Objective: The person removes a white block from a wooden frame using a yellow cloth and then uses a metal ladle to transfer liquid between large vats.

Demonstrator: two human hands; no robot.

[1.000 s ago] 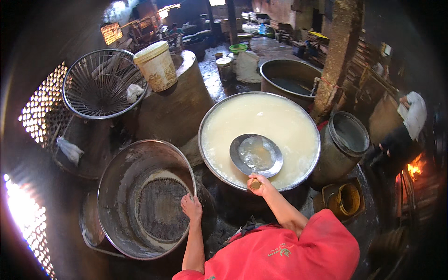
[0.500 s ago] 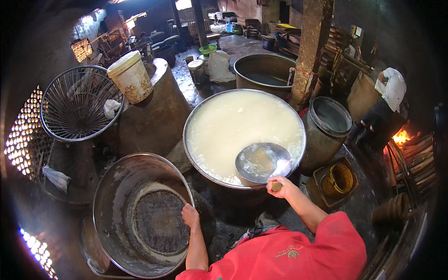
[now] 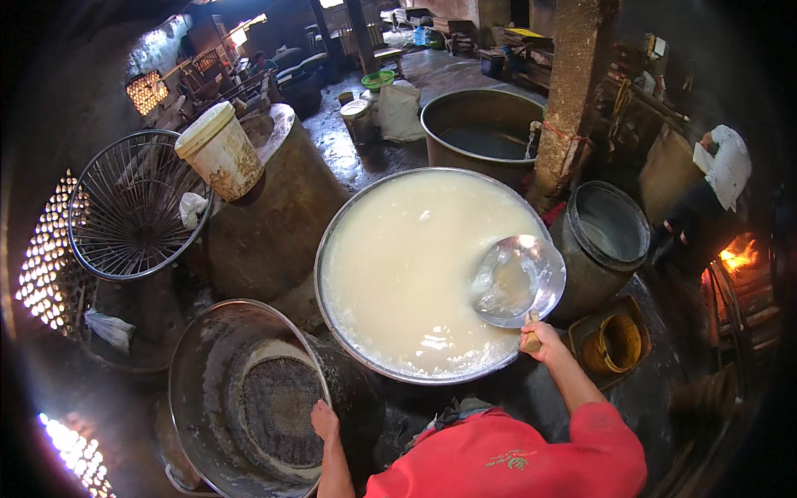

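My right hand is closed round the short wooden handle of a wide, shallow metal ladle. The ladle's round bowl lies at the right side of a large vat, low over the milky, cream-coloured liquid; some of its inside looks wet. White foam floats along the near edge of the liquid. At the lower left, my left hand grips the right rim of a deep metal tub, which has a dark mesh disc at its bottom.
An open slatted basket and a stained white bucket stand at the left. Behind the vat is another large metal vat, beside a pillar. A barrel and yellow bucket are at right, near another person and a fire.
My right hand has moved the ladle rightward across the vat, from its near side to its right edge. My left hand remains on the tub's rim. The whole view has shifted slightly.
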